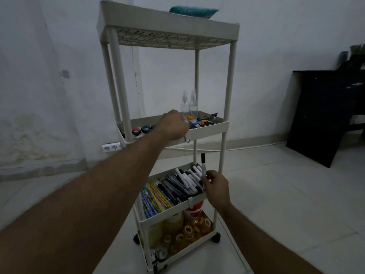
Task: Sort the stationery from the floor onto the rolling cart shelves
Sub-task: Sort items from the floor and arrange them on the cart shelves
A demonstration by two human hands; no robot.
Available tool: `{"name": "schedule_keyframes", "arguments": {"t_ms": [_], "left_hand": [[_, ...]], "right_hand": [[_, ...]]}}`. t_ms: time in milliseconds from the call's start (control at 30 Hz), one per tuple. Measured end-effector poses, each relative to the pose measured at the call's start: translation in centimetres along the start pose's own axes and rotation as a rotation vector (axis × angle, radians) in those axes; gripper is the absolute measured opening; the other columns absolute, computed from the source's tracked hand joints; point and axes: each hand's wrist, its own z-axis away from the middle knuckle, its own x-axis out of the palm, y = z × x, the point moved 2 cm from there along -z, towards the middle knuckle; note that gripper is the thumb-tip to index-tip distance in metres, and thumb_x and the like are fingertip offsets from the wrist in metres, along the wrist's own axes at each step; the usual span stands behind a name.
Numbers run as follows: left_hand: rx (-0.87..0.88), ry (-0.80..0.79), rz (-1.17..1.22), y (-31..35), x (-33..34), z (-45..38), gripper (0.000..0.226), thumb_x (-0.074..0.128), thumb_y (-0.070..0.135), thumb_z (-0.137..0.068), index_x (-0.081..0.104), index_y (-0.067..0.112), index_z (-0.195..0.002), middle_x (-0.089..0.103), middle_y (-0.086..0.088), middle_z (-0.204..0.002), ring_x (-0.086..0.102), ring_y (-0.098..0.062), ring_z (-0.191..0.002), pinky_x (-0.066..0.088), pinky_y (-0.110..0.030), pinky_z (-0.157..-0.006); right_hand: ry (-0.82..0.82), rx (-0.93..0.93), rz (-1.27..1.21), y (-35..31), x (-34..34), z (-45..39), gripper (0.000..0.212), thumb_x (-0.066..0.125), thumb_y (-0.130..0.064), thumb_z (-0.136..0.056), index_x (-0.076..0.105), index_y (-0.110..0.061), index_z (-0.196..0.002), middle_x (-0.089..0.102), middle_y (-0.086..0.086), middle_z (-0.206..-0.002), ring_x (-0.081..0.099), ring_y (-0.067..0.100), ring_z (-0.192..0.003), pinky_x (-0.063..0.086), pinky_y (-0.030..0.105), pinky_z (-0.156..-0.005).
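Right hand (216, 187) pinches a light, stiff marker (203, 165) low on its barrel, easy carry; left hand (173, 125) curls over the cart's middle shelf rim (209, 129).

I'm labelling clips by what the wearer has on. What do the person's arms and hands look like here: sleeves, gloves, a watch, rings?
Both forearms are bare as far as the frame shows: no sleeves in view. The left hand and right hand wear no gloves. No watch or wristband shows on either wrist, and no ring is visible, though the fingers are partly hidden.
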Motion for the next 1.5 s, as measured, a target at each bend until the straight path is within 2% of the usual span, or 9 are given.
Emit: {"name": "schedule_keyframes", "arguments": {"t_ms": [167, 267, 467, 633, 733, 833, 1000, 1300, 1500], "left_hand": [[-0.03, 0.008, 0.01, -0.1, 0.0, -0.3, 0.024, 0.058, 0.02, -0.096, 0.069, 0.009, -0.114, 0.068, -0.009, -0.107, 0.06, -0.019, -0.086, 0.047, -0.028, -0.067], [-0.045, 0.013, 0.029, -0.4, -0.1, -0.5, 0.025, 0.061, 0.023, -0.095, 0.068, 0.01, -0.114, 0.067, -0.008, -0.107, 0.059, -0.018, -0.087, 0.041, -0.027, -0.06], [0.028, 0.089, 0.044, -0.3, -0.1, 0.1, 0.019, 0.061, 0.022, -0.097, 0.069, 0.008, -0.106, 0.069, -0.008, -0.101, 0.061, -0.015, -0.082, 0.048, -0.026, -0.063], [0.383, 0.275, 0.124, 0.8, -0.8, 2.6, 0.012, 0.06, 0.011, -0.094, 0.07, 0.007, -0.098, 0.066, -0.004, -0.092, 0.061, -0.015, -0.084, 0.054, -0.031, -0.077], [0.683, 0.324, 0.077, 0.8, -1.2, 6.2, 0.012, 0.059, 0.007, -0.089, 0.069, 0.004, -0.094, 0.064, -0.007, -0.089, 0.057, -0.018, -0.083, 0.046, -0.028, -0.076], [0.781, 0.283, 0.073, -2.1, -0.7, 12.3, 0.011, 0.061, 0.006, -0.09, 0.068, 0.005, -0.098, 0.064, -0.007, -0.092, 0.054, -0.014, -0.086, 0.039, -0.018, -0.077], [0.641, 0.038, 0.059, -11.5, 1.0, 24.4, 0.011, 0.064, 0.008, -0.094, 0.068, 0.005, -0.103, 0.064, -0.004, -0.098, 0.056, -0.013, -0.091, 0.041, -0.018, -0.081], [0.182, -0.113, 0.121, -26.8, 2.9, 45.2, 0.017, 0.066, 0.01, -0.094, 0.067, 0.012, -0.112, 0.064, 0.005, -0.105, 0.06, -0.013, -0.099, 0.05, -0.034, -0.08], [-0.059, -0.119, 0.22, -32.4, 4.4, 57.5, 0.015, 0.065, 0.018, -0.093, 0.069, 0.016, -0.107, 0.064, 0.009, -0.101, 0.061, -0.01, -0.096, 0.049, -0.029, -0.082]], "right_hand": [[-0.131, 0.006, 0.354, 0.5, 1.5, -4.2, 0.03, 0.072, -0.021, -0.086, 0.059, -0.011, -0.061, 0.051, -0.002, -0.054, 0.052, 0.014, -0.052, 0.041, 0.026, -0.053], [-0.19, 0.035, 0.398, 0.5, 2.3, -4.6, 0.043, 0.079, -0.023, -0.081, 0.047, -0.015, -0.053, 0.04, -0.003, -0.049, 0.042, 0.008, -0.046, 0.03, 0.02, -0.046], [-0.129, -0.036, 0.38, 0.0, 2.0, -2.9, 0.03, 0.077, -0.028, -0.083, 0.06, -0.01, -0.066, 0.049, -0.001, -0.059, 0.046, 0.011, -0.054, 0.042, 0.029, -0.053], [-0.036, -0.082, 0.291, -2.2, -0.6, 1.4, 0.017, 0.072, -0.023, -0.089, 0.071, -0.006, -0.086, 0.067, 0.004, -0.08, 0.061, 0.015, -0.074, 0.055, 0.037, -0.072], [-0.019, -0.098, 0.219, -4.1, -1.8, 4.7, 0.019, 0.074, -0.03, -0.09, 0.074, -0.014, -0.1, 0.069, -0.004, -0.089, 0.063, 0.003, -0.076, 0.054, 0.024, -0.072], [-0.069, -0.08, 0.146, -5.9, -1.7, 8.7, 0.022, 0.074, -0.034, -0.089, 0.073, -0.015, -0.099, 0.068, -0.005, -0.082, 0.063, -0.002, -0.064, 0.049, 0.012, -0.061], [-0.266, -0.138, 0.028, -7.7, 1.3, 18.1, 0.019, 0.079, -0.029, -0.085, 0.075, -0.015, -0.098, 0.071, -0.006, -0.084, 0.066, 0.009, -0.073, 0.056, 0.031, -0.07], [-0.656, -0.098, 0.006, -6.0, 6.6, 35.2, 0.02, 0.081, -0.033, -0.083, 0.073, -0.024, -0.099, 0.07, -0.014, -0.094, 0.064, 0.008, -0.081, 0.052, 0.024, -0.073], [-0.93, -0.142, 0.071, -3.8, 8.6, 44.4, 0.018, 0.078, -0.031, -0.086, 0.073, -0.024, -0.103, 0.069, -0.012, -0.094, 0.06, 0.005, -0.082, 0.052, 0.025, -0.072]]}}
